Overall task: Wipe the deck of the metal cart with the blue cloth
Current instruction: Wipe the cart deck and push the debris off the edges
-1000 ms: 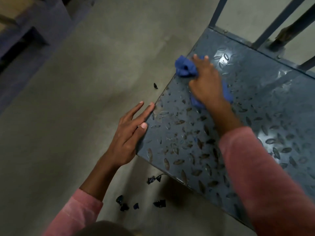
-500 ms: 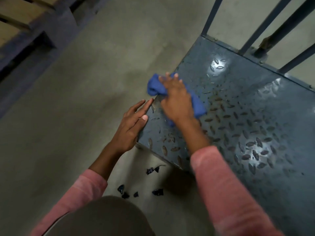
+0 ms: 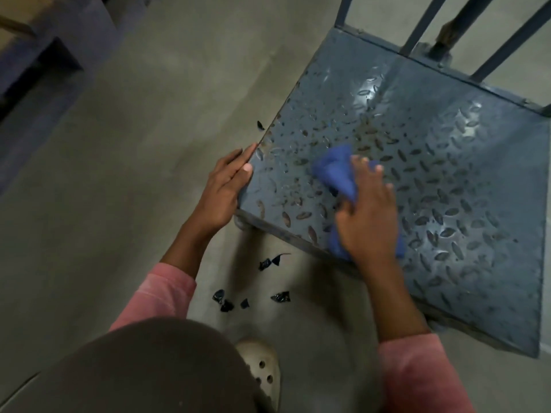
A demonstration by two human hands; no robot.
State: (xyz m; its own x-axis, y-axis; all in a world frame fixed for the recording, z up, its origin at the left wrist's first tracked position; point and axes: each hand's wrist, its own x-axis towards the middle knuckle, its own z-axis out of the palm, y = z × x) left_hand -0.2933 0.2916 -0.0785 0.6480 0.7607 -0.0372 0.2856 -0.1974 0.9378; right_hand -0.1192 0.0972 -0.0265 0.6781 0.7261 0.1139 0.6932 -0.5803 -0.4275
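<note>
The metal cart's deck [image 3: 447, 180] is blue-grey tread plate with rusty raised marks, filling the right half of the view. A crumpled blue cloth [image 3: 337, 171] lies on the deck near its front edge. My right hand [image 3: 368, 216] lies flat on the cloth with fingers spread and presses it onto the plate. My left hand [image 3: 225, 189] rests with straight fingers against the deck's left edge near the front corner.
Upright metal bars [image 3: 423, 28] rise from the cart's far end. Several black shards [image 3: 269, 262] lie on the concrete floor below the front corner. A light clog [image 3: 264, 371] and my knee are at the bottom. A wooden pallet [image 3: 26, 49] sits top left.
My right hand has drawn the cloth from the deck's left edge toward the front edge and a little inward. My left hand stays on the left edge. The camera has shifted.
</note>
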